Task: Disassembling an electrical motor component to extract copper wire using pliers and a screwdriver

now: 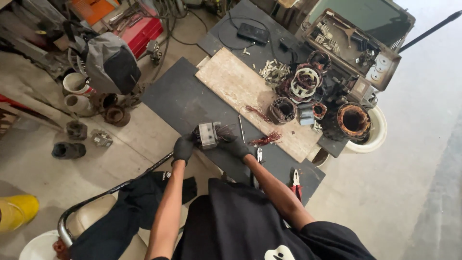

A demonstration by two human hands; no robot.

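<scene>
Seen from above, a dark worktop sits low over a concrete floor, and a pale worn wooden board lies across it. At the board's far right stands a large rusty motor housing, beside a pile of stripped stators wound with copper. An open metal toolbox sits behind them. A grey backpack rests on the floor to the left.

At the near edge of the worktop, the person holds a small motor stator, a grey metal block with frayed reddish copper wire bristling from its right end. Both hands wear black gloves. The left hand has its fingers closed around the block's left end. The right hand has its fingers curled around the right end, in among the wires.

The block looks dense, stiff and heavy for its size, so the flat metal sides seem the safest place to grip. The wire ends look springy and likely sharp.

A loose clump of pulled copper wire lies just beside the right hand. Red-handled pliers rest nearer, by the right forearm.
</scene>
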